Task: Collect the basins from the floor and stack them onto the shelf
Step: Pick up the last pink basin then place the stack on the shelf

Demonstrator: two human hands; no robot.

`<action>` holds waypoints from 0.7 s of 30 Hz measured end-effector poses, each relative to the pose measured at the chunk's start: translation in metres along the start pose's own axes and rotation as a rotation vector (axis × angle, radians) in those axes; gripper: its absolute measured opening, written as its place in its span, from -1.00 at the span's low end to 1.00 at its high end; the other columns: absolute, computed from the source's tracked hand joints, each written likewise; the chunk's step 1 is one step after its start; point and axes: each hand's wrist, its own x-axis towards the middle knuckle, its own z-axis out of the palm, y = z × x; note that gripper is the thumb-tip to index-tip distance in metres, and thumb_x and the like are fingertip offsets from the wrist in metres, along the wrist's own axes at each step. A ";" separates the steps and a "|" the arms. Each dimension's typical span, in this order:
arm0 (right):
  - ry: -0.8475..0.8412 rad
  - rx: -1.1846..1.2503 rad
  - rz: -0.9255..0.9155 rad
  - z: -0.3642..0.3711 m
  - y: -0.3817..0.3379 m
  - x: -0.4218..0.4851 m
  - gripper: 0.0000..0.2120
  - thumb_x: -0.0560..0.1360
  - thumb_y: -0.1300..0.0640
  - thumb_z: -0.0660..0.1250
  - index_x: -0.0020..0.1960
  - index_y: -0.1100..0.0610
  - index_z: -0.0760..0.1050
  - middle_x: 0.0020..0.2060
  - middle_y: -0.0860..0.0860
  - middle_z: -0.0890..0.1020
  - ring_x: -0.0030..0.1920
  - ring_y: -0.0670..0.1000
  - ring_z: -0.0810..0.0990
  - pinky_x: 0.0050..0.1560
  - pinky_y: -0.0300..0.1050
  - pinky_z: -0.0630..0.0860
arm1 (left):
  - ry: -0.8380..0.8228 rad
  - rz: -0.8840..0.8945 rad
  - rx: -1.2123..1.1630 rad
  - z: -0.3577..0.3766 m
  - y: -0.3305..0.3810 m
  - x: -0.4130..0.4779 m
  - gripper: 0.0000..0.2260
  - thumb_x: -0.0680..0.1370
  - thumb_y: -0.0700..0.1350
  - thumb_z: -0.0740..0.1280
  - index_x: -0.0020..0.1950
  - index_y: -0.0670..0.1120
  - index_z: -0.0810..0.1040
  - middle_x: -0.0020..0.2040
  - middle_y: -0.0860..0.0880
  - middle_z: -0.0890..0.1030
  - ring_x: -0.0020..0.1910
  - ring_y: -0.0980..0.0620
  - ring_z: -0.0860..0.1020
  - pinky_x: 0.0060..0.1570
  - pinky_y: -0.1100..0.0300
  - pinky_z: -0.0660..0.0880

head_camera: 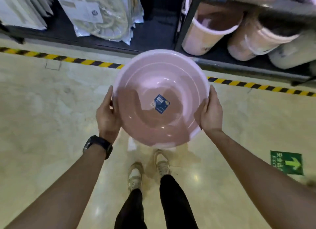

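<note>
A round pink basin with a blue label on its bottom hangs in the air above the floor, in front of me. My left hand grips its left rim and my right hand grips its right rim, thumbs along the edge. The dark metal shelf stands just beyond the basin, to the right.
On the shelf's low board lie pink buckets on their sides. Bagged goods fill the shelf bay to the left. Yellow-black tape runs along the floor before the shelf. My feet stand below the basin; a green arrow sign is at right.
</note>
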 end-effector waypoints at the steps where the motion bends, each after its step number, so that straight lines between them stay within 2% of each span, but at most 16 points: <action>1: 0.041 0.022 0.011 -0.025 -0.011 -0.013 -0.56 0.66 0.10 0.01 0.54 0.06 0.21 0.39 0.03 0.48 0.34 0.12 0.48 0.31 0.12 0.44 | -0.011 0.053 -0.002 -0.009 0.022 -0.005 -0.57 0.68 0.18 0.13 0.54 0.15 0.38 -0.31 0.11 0.57 -0.33 0.15 0.55 -0.23 0.14 0.55; 4: 0.168 0.075 0.075 -0.092 -0.037 -0.057 -0.58 0.65 0.15 0.02 0.49 0.00 0.27 0.32 -0.02 0.53 0.25 0.09 0.54 0.24 0.03 0.49 | -0.069 0.212 -0.021 -0.033 0.085 -0.031 -0.62 0.69 0.10 0.14 0.50 0.15 0.43 -0.30 0.07 0.61 -0.31 0.14 0.56 -0.28 0.25 0.44; 6: 0.262 0.129 0.081 -0.134 -0.048 -0.085 -0.59 0.63 0.21 0.04 0.43 -0.03 0.33 0.20 -0.04 0.59 0.12 0.06 0.58 0.11 -0.06 0.51 | -0.146 0.224 -0.062 -0.046 0.126 -0.049 -0.65 0.69 0.10 0.14 0.47 0.21 0.45 -0.10 0.11 0.68 -0.19 0.13 0.59 -0.16 0.23 0.47; 8: 0.342 0.178 0.096 -0.174 -0.058 -0.110 -0.60 0.63 0.23 0.05 0.41 -0.02 0.35 0.12 -0.06 0.59 0.05 0.03 0.57 0.05 -0.05 0.50 | -0.193 0.257 -0.058 -0.056 0.165 -0.069 -0.64 0.70 0.07 0.16 0.50 0.12 0.45 0.06 0.09 0.67 -0.09 0.07 0.57 -0.08 0.16 0.43; 12: 0.455 0.242 0.136 -0.242 -0.058 -0.150 -0.61 0.65 0.21 0.05 0.42 -0.06 0.34 0.05 -0.09 0.58 -0.01 0.01 0.56 -0.07 -0.13 0.43 | -0.316 0.397 -0.111 -0.062 0.233 -0.101 -0.62 0.70 0.00 0.18 0.53 0.06 0.42 0.07 0.03 0.66 -0.02 -0.02 0.59 -0.07 0.10 0.46; 15: 0.567 0.262 0.194 -0.284 -0.049 -0.179 -0.62 0.65 0.22 0.06 0.42 0.00 0.35 0.01 -0.06 0.56 -0.04 0.03 0.53 -0.16 -0.16 0.40 | -0.366 0.558 -0.099 -0.055 0.284 -0.126 -0.67 0.70 -0.02 0.18 0.45 0.11 0.52 0.13 0.12 0.66 0.03 0.10 0.59 -0.10 0.30 0.45; 16: 0.605 0.277 0.230 -0.296 -0.044 -0.189 -0.62 0.65 0.22 0.06 0.44 0.04 0.35 0.04 -0.02 0.56 -0.02 0.04 0.52 -0.11 -0.14 0.42 | -0.381 0.595 -0.090 -0.050 0.299 -0.136 -0.68 0.70 -0.03 0.19 0.42 0.11 0.54 0.12 0.13 0.66 0.04 0.12 0.58 -0.09 0.31 0.44; 17: 0.636 0.291 0.269 -0.308 -0.037 -0.199 -0.61 0.65 0.22 0.06 0.47 0.08 0.33 0.13 0.04 0.58 0.05 0.09 0.54 -0.02 -0.10 0.46 | -0.401 0.613 -0.082 -0.044 0.313 -0.146 -0.68 0.69 -0.04 0.19 0.41 0.10 0.56 0.14 0.10 0.67 0.06 0.11 0.57 -0.06 0.25 0.44; 19: 0.683 0.321 0.337 -0.331 -0.021 -0.218 -0.58 0.66 0.21 0.06 0.51 0.15 0.28 0.31 0.14 0.53 0.25 0.19 0.52 0.19 0.01 0.45 | -0.457 0.638 -0.075 -0.029 0.338 -0.168 -0.68 0.69 -0.05 0.20 0.41 0.08 0.57 0.15 0.00 0.68 0.07 -0.01 0.60 0.01 0.10 0.48; 21: 0.721 0.363 0.393 -0.351 -0.001 -0.240 -0.57 0.67 0.18 0.05 0.53 0.15 0.25 0.37 0.16 0.48 0.32 0.20 0.48 0.27 0.03 0.42 | -0.513 0.681 -0.087 -0.013 0.358 -0.195 -0.69 0.68 -0.05 0.21 0.38 0.09 0.58 0.09 -0.03 0.69 -0.03 -0.05 0.59 -0.02 0.07 0.50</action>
